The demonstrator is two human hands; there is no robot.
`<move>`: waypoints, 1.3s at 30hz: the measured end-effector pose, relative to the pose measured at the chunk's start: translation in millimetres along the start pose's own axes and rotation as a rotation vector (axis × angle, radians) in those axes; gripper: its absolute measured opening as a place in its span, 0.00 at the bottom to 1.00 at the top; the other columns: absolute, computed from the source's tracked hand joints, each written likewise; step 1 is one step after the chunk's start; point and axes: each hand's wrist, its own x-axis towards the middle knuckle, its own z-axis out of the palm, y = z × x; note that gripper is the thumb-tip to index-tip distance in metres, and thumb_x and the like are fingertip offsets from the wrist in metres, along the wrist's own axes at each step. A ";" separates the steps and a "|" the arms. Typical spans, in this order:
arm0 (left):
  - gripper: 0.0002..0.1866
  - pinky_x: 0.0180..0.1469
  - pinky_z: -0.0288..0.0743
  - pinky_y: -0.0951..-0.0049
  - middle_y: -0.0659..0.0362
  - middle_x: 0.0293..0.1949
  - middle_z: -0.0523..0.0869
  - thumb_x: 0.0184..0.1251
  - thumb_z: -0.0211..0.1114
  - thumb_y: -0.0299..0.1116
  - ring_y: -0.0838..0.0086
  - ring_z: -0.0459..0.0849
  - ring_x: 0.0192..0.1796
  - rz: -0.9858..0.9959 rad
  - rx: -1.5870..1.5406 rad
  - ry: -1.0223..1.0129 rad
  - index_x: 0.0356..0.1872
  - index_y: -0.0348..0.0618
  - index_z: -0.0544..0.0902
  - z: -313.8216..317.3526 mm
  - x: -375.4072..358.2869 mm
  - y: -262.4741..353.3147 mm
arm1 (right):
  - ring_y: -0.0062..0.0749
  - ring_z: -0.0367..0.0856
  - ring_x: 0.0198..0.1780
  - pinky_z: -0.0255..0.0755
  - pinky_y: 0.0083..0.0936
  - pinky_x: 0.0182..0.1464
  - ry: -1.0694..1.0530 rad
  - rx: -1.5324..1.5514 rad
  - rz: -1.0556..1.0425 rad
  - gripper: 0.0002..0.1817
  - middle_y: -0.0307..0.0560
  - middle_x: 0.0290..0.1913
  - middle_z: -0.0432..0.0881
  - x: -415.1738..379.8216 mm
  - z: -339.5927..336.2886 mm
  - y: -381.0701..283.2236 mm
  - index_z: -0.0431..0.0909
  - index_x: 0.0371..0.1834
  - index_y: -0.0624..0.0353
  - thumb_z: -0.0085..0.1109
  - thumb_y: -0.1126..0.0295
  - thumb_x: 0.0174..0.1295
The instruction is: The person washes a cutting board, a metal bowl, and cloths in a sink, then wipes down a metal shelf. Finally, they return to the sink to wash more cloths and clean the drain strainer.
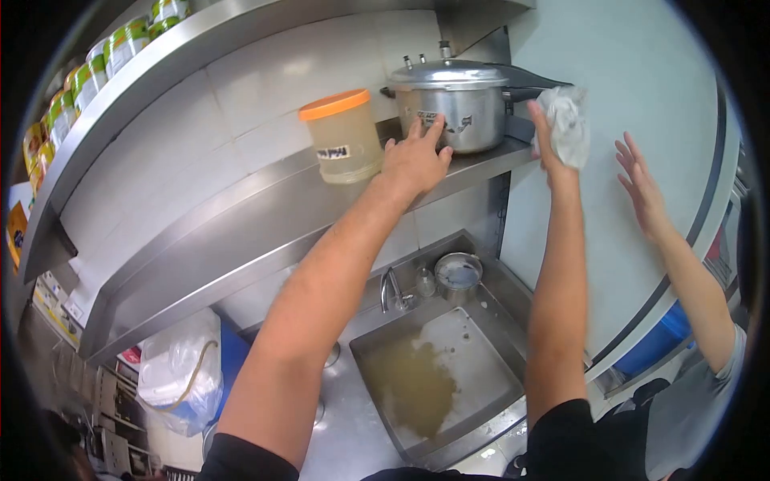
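Note:
On the steel shelf stands a silver pressure cooker (457, 100) with a lid and a black handle pointing right. My left hand (417, 154) reaches to the shelf, fingers spread, its fingertips at the front of the cooker. Beside it, to the left, is a cloudy plastic jar (343, 144) with an orange lid and a label. My right hand (553, 148) is raised at the right end of the shelf, pressing a whitish crumpled cloth (568, 120) near the cooker's handle; the cloth hides part of the hand.
Below the shelf, a sink (513, 393) holds murky, foamy water, with a tap (391, 290) and a metal pot (459, 276) behind it. Another person's hand (644, 192) is raised at the right. Cans (124, 46) line an upper shelf.

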 end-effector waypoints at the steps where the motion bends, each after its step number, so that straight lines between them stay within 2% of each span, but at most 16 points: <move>1: 0.35 0.74 0.63 0.52 0.44 0.76 0.65 0.76 0.53 0.53 0.49 0.71 0.73 0.051 -0.085 0.073 0.78 0.49 0.61 4.8 -0.9 -10.9 | 0.31 0.73 0.45 0.63 0.30 0.47 -0.060 0.035 0.083 0.31 0.45 0.43 0.77 -29.3 -10.9 -15.9 0.78 0.52 0.58 0.52 0.38 0.69; 3: 0.33 0.71 0.66 0.53 0.45 0.71 0.72 0.73 0.58 0.52 0.51 0.74 0.70 -0.028 -0.169 0.061 0.73 0.47 0.69 -17.3 -20.0 -18.8 | 0.29 0.72 0.38 0.61 0.29 0.39 -0.236 0.087 0.271 0.35 0.45 0.37 0.76 -90.9 -33.6 -42.6 0.77 0.50 0.58 0.52 0.33 0.68; 6: 0.31 0.66 0.72 0.54 0.48 0.61 0.79 0.65 0.70 0.50 0.53 0.78 0.64 -0.162 -0.102 0.268 0.64 0.44 0.77 -63.9 -51.4 -38.3 | 0.53 0.72 0.70 0.62 0.36 0.72 -0.591 0.094 0.573 0.51 0.66 0.65 0.78 -185.5 -72.1 -62.3 0.72 0.69 0.69 0.41 0.27 0.69; 7: 0.31 0.66 0.72 0.54 0.49 0.61 0.79 0.64 0.71 0.50 0.53 0.78 0.64 -0.200 -0.003 0.382 0.64 0.45 0.77 -77.9 -56.1 -53.7 | 0.50 0.77 0.61 0.67 0.39 0.65 -0.629 -0.002 0.548 0.40 0.62 0.59 0.81 -209.2 -73.1 -52.2 0.76 0.65 0.66 0.47 0.36 0.73; 8: 0.32 0.65 0.73 0.53 0.49 0.61 0.79 0.63 0.72 0.50 0.53 0.79 0.64 -0.234 0.095 0.492 0.64 0.45 0.77 -87.4 -57.9 -68.0 | 0.48 0.78 0.55 0.69 0.38 0.61 -0.607 0.108 0.285 0.27 0.59 0.53 0.83 -226.8 -72.8 -38.8 0.79 0.59 0.64 0.55 0.50 0.74; 10: 0.32 0.66 0.73 0.55 0.47 0.61 0.78 0.61 0.73 0.50 0.54 0.78 0.65 -0.242 0.129 0.576 0.64 0.47 0.77 -96.2 -50.8 -96.1 | 0.49 0.80 0.55 0.70 0.36 0.60 -0.736 0.121 0.384 0.19 0.57 0.52 0.83 -226.4 -90.3 -74.2 0.80 0.55 0.63 0.60 0.59 0.72; 15: 0.34 0.67 0.74 0.56 0.46 0.65 0.75 0.59 0.75 0.48 0.54 0.77 0.66 -0.147 0.033 0.386 0.67 0.53 0.76 -103.4 -34.3 -129.5 | 0.47 0.82 0.51 0.72 0.36 0.57 -0.901 0.049 0.588 0.19 0.57 0.49 0.84 -210.5 -116.5 -111.8 0.81 0.54 0.65 0.61 0.59 0.71; 19: 0.35 0.67 0.75 0.57 0.47 0.67 0.72 0.60 0.75 0.44 0.52 0.78 0.66 -0.156 -0.032 0.230 0.69 0.53 0.74 -100.2 -26.1 -139.8 | 0.45 0.83 0.54 0.72 0.36 0.58 -1.041 0.014 0.386 0.24 0.57 0.51 0.85 -275.2 -134.3 -96.3 0.81 0.54 0.68 0.66 0.56 0.67; 21: 0.34 0.66 0.75 0.57 0.47 0.68 0.72 0.61 0.74 0.43 0.52 0.77 0.66 -0.165 -0.024 0.317 0.69 0.52 0.74 -99.5 -30.5 -138.1 | 0.45 0.83 0.55 0.73 0.36 0.58 -1.170 0.030 0.610 0.27 0.55 0.55 0.84 -311.7 -153.9 -70.5 0.78 0.58 0.68 0.66 0.55 0.65; 23: 0.32 0.66 0.75 0.58 0.47 0.68 0.73 0.63 0.72 0.44 0.52 0.77 0.66 -0.169 0.015 0.508 0.68 0.52 0.74 -91.7 -43.9 -127.0 | 0.49 0.80 0.61 0.72 0.40 0.63 -0.903 -0.118 1.031 0.31 0.57 0.61 0.80 -333.6 -180.3 -62.1 0.75 0.64 0.62 0.63 0.52 0.65; 26: 0.34 0.67 0.73 0.54 0.48 0.70 0.72 0.61 0.73 0.44 0.50 0.75 0.69 0.024 -0.045 0.546 0.69 0.52 0.73 -93.5 -76.4 -87.4 | 0.48 0.79 0.60 0.73 0.43 0.63 -0.030 1.019 1.310 0.30 0.52 0.60 0.79 -373.2 -209.0 -12.5 0.72 0.68 0.57 0.61 0.53 0.67; 28: 0.36 0.69 0.71 0.51 0.46 0.72 0.69 0.59 0.74 0.44 0.49 0.73 0.70 -0.005 0.004 0.498 0.70 0.53 0.73 -87.8 -82.0 -71.2 | 0.48 0.78 0.62 0.73 0.48 0.63 0.002 1.230 1.128 0.30 0.51 0.61 0.78 -390.7 -230.1 54.0 0.68 0.71 0.55 0.57 0.54 0.69; 30: 0.37 0.70 0.69 0.48 0.45 0.74 0.66 0.58 0.75 0.44 0.48 0.72 0.71 -0.030 0.066 0.486 0.70 0.54 0.72 -77.8 -82.3 -69.1 | 0.49 0.75 0.64 0.71 0.52 0.65 0.052 1.310 1.033 0.30 0.51 0.63 0.75 -397.5 -250.5 65.7 0.65 0.72 0.55 0.52 0.54 0.71; 33: 0.38 0.71 0.68 0.49 0.41 0.77 0.59 0.59 0.74 0.44 0.46 0.71 0.71 -0.094 0.207 0.491 0.72 0.56 0.70 -84.7 -59.2 -98.7 | 0.52 0.68 0.70 0.63 0.57 0.70 0.293 1.293 1.137 0.29 0.53 0.70 0.69 -356.1 -250.4 17.0 0.63 0.72 0.57 0.44 0.55 0.73; 35: 0.36 0.70 0.70 0.53 0.42 0.74 0.63 0.61 0.73 0.44 0.48 0.73 0.70 -0.133 0.152 0.452 0.71 0.55 0.71 -91.3 -44.3 -118.6 | 0.53 0.65 0.74 0.58 0.58 0.73 0.473 1.255 1.217 0.28 0.54 0.73 0.66 -339.7 -250.5 -0.7 0.63 0.72 0.59 0.40 0.57 0.73; 39: 0.30 0.67 0.74 0.58 0.44 0.65 0.76 0.63 0.72 0.42 0.52 0.78 0.65 -0.170 -0.007 0.248 0.65 0.51 0.76 -92.5 -14.8 -153.8 | 0.50 0.64 0.76 0.62 0.58 0.71 0.511 1.231 1.135 0.28 0.55 0.73 0.68 -362.7 -273.0 37.8 0.65 0.71 0.64 0.39 0.59 0.74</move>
